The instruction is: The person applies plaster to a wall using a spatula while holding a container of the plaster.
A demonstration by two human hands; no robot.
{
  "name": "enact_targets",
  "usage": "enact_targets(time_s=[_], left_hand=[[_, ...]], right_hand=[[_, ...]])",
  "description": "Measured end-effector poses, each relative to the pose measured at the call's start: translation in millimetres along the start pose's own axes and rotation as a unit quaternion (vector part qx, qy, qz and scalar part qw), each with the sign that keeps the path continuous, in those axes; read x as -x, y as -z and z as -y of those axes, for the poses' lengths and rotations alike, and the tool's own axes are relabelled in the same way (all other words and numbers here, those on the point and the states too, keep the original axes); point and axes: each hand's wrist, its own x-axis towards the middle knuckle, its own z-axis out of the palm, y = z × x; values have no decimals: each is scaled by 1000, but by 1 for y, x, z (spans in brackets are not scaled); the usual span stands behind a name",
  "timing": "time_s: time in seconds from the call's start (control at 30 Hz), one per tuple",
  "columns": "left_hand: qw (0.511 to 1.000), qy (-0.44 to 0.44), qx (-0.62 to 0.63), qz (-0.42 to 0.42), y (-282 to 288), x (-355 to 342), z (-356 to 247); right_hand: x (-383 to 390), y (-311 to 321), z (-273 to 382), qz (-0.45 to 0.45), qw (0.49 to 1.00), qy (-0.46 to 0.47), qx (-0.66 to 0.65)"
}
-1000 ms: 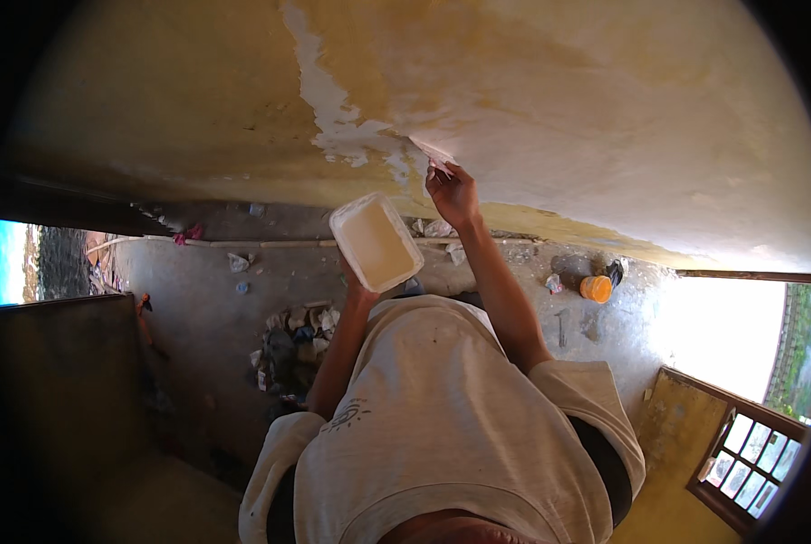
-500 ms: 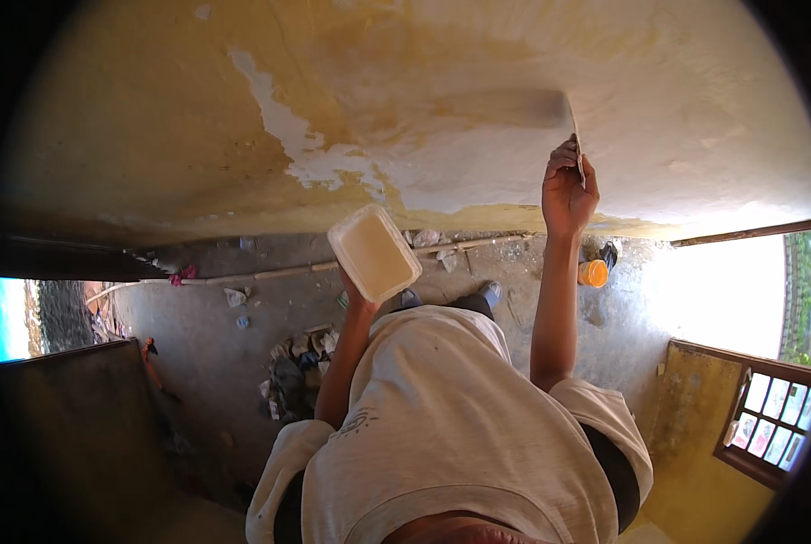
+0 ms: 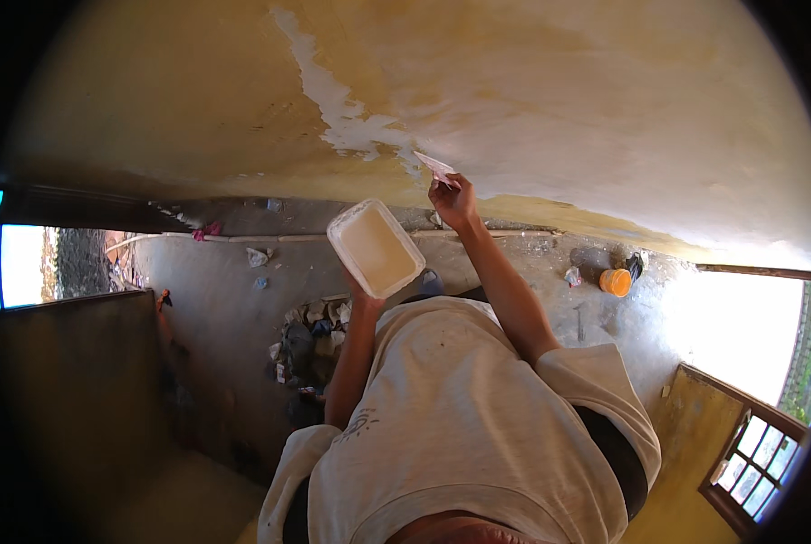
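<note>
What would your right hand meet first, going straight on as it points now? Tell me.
The wall, near the lower end of the pale patch; the thin flat scraper in the right hand would lead. Whether its edge already touches is hard to tell.

Left grip (image 3: 361, 287) holding white tub (image 3: 401, 280); right grip (image 3: 454, 201), pale scraper (image 3: 435, 166) near wall (image 3: 569, 118).

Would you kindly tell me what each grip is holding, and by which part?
The left grip holds the pale tub by its near-left side, mostly hidden behind it; the right grip holds a thin, flat scraper by its near edge.
</note>
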Motion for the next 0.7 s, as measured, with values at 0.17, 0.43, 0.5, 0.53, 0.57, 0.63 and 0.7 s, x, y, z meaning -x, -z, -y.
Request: enact_targets(time_s=[0.17, 0.43, 0.5, 0.53, 0.57, 0.63, 0.7], left_hand=[[1000, -3, 2, -5, 4, 8, -7], [999, -1, -50, -3, 4, -5, 9], [999, 6, -44, -6, 8, -8, 15], [999, 10, -38, -10, 10, -9, 17], [999, 15, -32, -12, 9, -10, 20], [999, 19, -25, -17, 11, -11, 22], [999, 24, -20, -23, 12, -11, 23]], right_hand=[[-23, -16, 9, 65, 995, 22, -67], [52, -54, 82, 173, 970, 77, -152], [83, -59, 104, 212, 960, 91, -158], [97, -60, 111, 226, 954, 117, -156], [111, -62, 118, 240, 947, 146, -153], [129, -54, 129, 237, 948, 154, -148], [136, -42, 129, 234, 947, 163, -146]])
